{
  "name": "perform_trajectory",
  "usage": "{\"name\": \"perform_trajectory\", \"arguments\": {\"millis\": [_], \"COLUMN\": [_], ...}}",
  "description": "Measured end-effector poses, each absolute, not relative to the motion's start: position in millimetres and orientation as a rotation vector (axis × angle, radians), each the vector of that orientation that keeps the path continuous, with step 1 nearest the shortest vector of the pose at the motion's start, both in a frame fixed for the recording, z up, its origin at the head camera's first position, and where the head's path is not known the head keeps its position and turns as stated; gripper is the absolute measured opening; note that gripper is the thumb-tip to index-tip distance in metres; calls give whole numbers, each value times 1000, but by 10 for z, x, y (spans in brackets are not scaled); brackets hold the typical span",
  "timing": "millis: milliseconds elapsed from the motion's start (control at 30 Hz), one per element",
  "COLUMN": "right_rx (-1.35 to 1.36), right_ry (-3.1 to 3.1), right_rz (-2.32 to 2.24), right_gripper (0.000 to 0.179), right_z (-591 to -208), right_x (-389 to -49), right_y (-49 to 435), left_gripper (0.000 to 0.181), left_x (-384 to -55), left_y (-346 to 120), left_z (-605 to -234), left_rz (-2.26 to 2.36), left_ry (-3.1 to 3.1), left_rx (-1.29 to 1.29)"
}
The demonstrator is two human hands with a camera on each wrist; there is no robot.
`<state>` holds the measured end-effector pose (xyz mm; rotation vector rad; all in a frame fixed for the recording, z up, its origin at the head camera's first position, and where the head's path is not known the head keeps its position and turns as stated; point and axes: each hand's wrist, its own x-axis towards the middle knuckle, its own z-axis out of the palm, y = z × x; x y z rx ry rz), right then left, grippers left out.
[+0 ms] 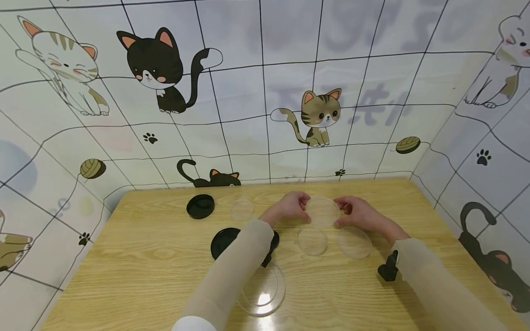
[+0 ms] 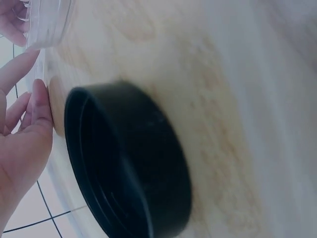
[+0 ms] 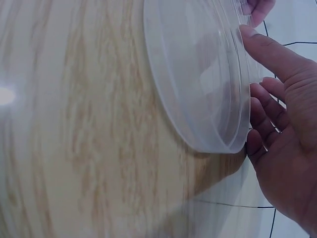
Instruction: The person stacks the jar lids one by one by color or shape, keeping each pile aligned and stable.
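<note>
Now, left hand (image 1: pixel 291 207): fingers and thumb curved at the left edge of the held clear dish (image 1: pixel 323 210), grip clamped on it.
Right hand (image 1: pixel 359 213): grip clamped on the opposite edge.
Held clear dish: between the 2 hands, at the far part of the counter (image 1: pixel 145 262).
Nearer clear dishes (image 1: pixel 312 240): 2, just in front of it.
Black lids (image 1: pixel 200 206): 2, to the left, the nearer partly behind the left sleeve (image 1: pixel 236 271).

clear dish (image 1: pixel 323 212): smooth plastic | table (image 1: pixel 157 276): glossy wood-grain | sleeves (image 1: pixel 229 273): matt cloth
</note>
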<state>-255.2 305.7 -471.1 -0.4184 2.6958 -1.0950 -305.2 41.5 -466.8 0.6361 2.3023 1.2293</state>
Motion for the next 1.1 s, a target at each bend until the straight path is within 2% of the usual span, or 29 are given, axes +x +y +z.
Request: {"name": "perform_trajectory", "arguments": {"millis": [467,633,900,1100], "right_rx": [-422,-474,-523,-554], "right_ry": [2752,2758,2731,2738], "right_rz": [-1066,-1140,-1238,-1264], "right_gripper": [75,74,72,71], "right_z": [-4555,-4431,-4228,-4130], "right_x": [-2531,-2489,-2294,-2150], "right_y": [3040,2986,2828,2663], "left_gripper": [70,73,72,73], "left_x": [-3036,-3007,-2769,-2573], "left_y": [353,228,1,-147], "left_z": [-4575,-4436,-4131,-4064], "left_rz": [1247,1338,1389,1383], "left_ry": [2339,2262,2222,2252], "left_rx": [669,699,712,697]}}
